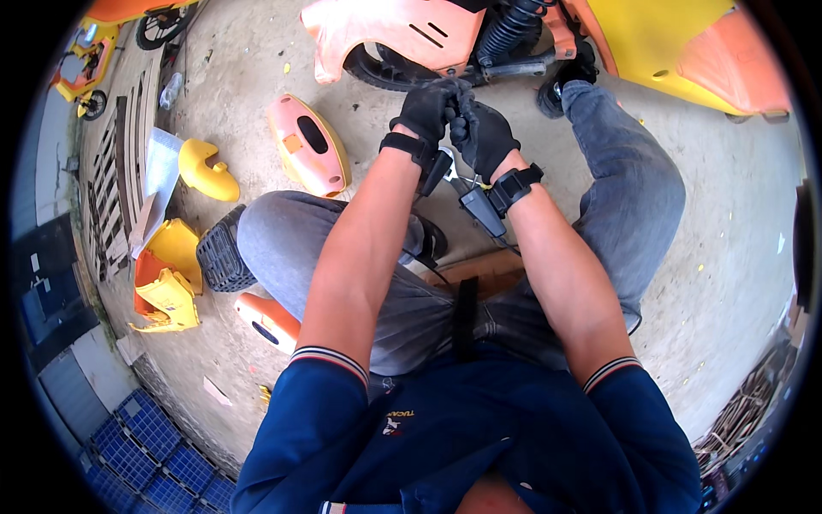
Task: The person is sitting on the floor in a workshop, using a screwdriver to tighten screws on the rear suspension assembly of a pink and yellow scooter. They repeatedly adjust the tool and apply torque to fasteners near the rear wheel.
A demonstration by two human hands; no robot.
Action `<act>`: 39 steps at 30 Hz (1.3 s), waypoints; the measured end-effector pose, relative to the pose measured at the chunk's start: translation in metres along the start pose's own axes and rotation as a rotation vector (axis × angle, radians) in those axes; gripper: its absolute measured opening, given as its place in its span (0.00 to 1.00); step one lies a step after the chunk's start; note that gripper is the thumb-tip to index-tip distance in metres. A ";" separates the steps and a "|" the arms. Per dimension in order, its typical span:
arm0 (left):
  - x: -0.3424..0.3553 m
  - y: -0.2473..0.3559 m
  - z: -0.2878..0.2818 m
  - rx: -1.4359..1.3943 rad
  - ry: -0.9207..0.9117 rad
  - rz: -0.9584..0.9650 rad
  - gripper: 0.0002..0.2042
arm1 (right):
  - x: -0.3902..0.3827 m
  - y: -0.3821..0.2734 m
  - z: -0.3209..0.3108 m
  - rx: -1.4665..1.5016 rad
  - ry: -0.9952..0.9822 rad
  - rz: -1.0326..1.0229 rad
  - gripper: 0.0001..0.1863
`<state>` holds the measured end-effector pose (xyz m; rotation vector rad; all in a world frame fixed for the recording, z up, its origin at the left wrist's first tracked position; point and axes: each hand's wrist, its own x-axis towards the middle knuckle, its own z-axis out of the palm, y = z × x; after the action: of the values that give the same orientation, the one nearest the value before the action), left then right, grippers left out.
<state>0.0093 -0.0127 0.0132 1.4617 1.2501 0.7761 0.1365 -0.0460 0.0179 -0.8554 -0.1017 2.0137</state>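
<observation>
Both my hands wear black gloves and meet in front of the orange motor scooter. My left hand is closed, its fingertips touching those of the other hand. Curled fingers close my right hand too. Whatever sits between the fingers is dark and too small to name. Black straps with small boxes circle both wrists. Just below the hands shows a silvery metal piece, partly hidden by the wrist gear. Behind the hands are the scooter's rear wheel and a black coil-spring shock absorber.
An orange-and-yellow panel lies on the concrete floor to the left. Farther left are a yellow curved part, yellow body panels, a black crate and wooden pallets. A yellow-orange body stands at upper right.
</observation>
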 end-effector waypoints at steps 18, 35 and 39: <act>0.012 -0.009 -0.012 0.133 -0.004 0.040 0.08 | -0.013 0.010 0.017 -0.664 0.249 -0.256 0.13; 0.014 -0.007 -0.026 0.297 0.328 0.356 0.16 | -0.010 0.006 0.017 -0.381 0.176 -0.140 0.09; 0.017 0.007 -0.022 -0.435 0.323 0.135 0.12 | -0.009 0.005 0.016 -0.345 0.172 -0.125 0.08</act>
<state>-0.0046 0.0100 0.0236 1.0987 1.1294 1.3256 0.1267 -0.0518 0.0328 -1.2051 -0.4044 1.8234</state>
